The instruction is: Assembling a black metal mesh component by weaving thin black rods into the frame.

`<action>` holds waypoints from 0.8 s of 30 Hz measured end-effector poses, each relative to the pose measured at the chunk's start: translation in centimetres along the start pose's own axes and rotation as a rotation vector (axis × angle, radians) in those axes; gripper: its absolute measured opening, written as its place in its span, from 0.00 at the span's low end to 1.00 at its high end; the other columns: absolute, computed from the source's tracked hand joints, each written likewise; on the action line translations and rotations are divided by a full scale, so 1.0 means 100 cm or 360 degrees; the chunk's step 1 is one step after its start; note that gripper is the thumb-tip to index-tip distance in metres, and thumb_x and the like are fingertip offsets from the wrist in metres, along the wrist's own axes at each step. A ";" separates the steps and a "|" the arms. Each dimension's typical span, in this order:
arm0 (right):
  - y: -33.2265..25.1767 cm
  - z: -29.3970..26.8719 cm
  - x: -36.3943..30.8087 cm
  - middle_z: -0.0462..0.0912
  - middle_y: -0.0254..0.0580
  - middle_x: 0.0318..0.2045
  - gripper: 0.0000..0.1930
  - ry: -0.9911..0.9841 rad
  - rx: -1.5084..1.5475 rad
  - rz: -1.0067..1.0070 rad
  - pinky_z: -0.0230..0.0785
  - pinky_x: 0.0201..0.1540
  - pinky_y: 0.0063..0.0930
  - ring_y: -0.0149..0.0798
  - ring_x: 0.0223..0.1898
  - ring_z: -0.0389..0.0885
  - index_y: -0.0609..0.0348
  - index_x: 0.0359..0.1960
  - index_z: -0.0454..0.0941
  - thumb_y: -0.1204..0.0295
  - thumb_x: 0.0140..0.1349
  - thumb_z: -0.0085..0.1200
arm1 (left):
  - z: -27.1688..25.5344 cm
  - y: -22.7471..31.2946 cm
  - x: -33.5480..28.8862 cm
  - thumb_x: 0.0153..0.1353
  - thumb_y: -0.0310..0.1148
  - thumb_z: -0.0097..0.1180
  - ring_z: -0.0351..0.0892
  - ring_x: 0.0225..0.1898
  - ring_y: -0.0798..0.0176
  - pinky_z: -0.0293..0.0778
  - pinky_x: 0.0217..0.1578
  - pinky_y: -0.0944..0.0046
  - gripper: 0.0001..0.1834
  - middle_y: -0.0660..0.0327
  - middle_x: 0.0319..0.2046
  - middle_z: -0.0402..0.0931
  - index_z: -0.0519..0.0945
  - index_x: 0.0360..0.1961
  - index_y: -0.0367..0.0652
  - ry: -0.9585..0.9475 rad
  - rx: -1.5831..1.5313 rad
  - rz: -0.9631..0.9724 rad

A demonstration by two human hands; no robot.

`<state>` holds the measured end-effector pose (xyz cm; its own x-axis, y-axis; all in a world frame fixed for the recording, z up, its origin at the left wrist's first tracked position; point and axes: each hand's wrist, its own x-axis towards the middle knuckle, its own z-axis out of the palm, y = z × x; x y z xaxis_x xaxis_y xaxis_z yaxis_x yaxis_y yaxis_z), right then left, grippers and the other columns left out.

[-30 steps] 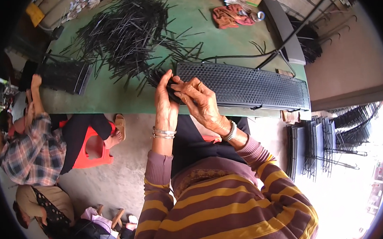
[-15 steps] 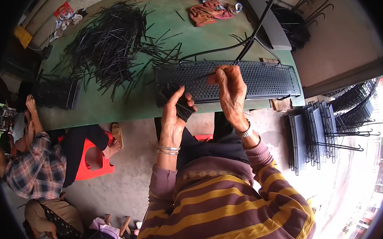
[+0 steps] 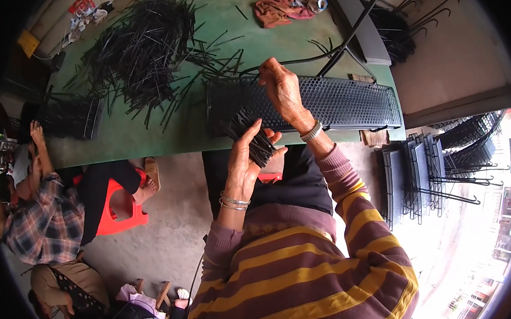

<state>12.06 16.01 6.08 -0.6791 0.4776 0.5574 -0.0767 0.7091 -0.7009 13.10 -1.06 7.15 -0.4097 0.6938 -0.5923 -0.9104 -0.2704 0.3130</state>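
Observation:
A bundle of thin black strips [image 3: 260, 146] lies across the palm of my left hand [image 3: 245, 159], which is closed around it below the front edge of a long black mesh tray [image 3: 351, 102]. The tray rests on the green table, with a thin black metal frame [image 3: 344, 46] rising behind it. Over the tray's left part, my right hand [image 3: 283, 93] is bent at the wrist with its fingers pinched together near the back rim. Whatever the fingertips hold is too small and dark to make out.
A large heap of loose black strips [image 3: 143, 49] covers the table's [image 3: 123, 152] left side. Behind lies a reddish cloth [image 3: 280, 10]. Finished-looking mesh racks [image 3: 422, 174] stand at right. Another person in a plaid shirt [image 3: 47, 218] sits on a red stool [image 3: 120, 210] at left.
My right hand has moved left and away from me, toward the tray's back rim. My left hand, still around the bundle, has shifted slightly right.

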 end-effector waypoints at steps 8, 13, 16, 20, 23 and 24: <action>0.017 0.020 0.005 0.79 0.47 0.26 0.03 -0.0392 -0.0559 -0.0013 0.71 0.30 0.41 0.55 0.30 0.78 0.57 0.33 0.73 0.73 0.59 0.52 | -0.016 -0.002 0.016 0.59 0.37 0.61 0.77 0.23 0.66 0.74 0.24 0.62 0.11 0.60 0.22 0.77 0.78 0.30 0.39 -0.0206 0.0093 0.0091; 0.014 0.008 0.011 0.81 0.48 0.28 0.07 -0.0555 -0.0752 0.0041 0.71 0.31 0.44 0.54 0.30 0.80 0.54 0.34 0.78 0.65 0.61 0.52 | -0.014 -0.004 0.013 0.58 0.34 0.60 0.76 0.22 0.67 0.72 0.22 0.64 0.10 0.58 0.23 0.78 0.79 0.28 0.37 -0.0166 0.0214 0.0302; 0.006 -0.011 0.006 0.82 0.47 0.29 0.11 -0.0645 -0.0616 0.0075 0.72 0.30 0.40 0.51 0.29 0.80 0.55 0.36 0.80 0.62 0.62 0.53 | -0.011 -0.004 0.012 0.57 0.34 0.61 0.76 0.22 0.67 0.72 0.21 0.65 0.10 0.57 0.24 0.79 0.79 0.28 0.36 -0.0152 0.0215 0.0318; -0.036 -0.053 0.001 0.82 0.41 0.26 0.17 -0.0910 0.0171 0.0711 0.71 0.29 0.27 0.34 0.24 0.79 0.61 0.39 0.81 0.57 0.62 0.56 | -0.006 -0.004 0.008 0.56 0.34 0.62 0.76 0.21 0.67 0.72 0.21 0.66 0.09 0.58 0.24 0.79 0.80 0.29 0.37 -0.0112 0.0273 0.0378; -0.050 -0.059 -0.010 0.80 0.35 0.26 0.14 -0.1006 0.0689 0.0855 0.70 0.30 0.21 0.26 0.27 0.76 0.65 0.38 0.79 0.63 0.63 0.56 | -0.002 -0.008 0.007 0.54 0.34 0.63 0.77 0.21 0.67 0.72 0.21 0.67 0.10 0.60 0.24 0.80 0.81 0.31 0.38 -0.0083 0.0456 0.0417; -0.051 -0.058 -0.012 0.79 0.35 0.26 0.13 -0.1007 0.0600 0.0799 0.71 0.31 0.21 0.26 0.27 0.76 0.66 0.38 0.78 0.65 0.63 0.56 | -0.002 -0.009 0.007 0.53 0.34 0.64 0.77 0.21 0.68 0.72 0.21 0.68 0.12 0.61 0.24 0.80 0.81 0.36 0.39 -0.0120 0.0494 0.0442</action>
<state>17.47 14.82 11.55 -0.9647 0.2308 -0.1266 0.1791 0.2226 -0.9583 13.64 -0.51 6.32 -0.6213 0.6728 -0.4016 -0.7009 -0.2481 0.6687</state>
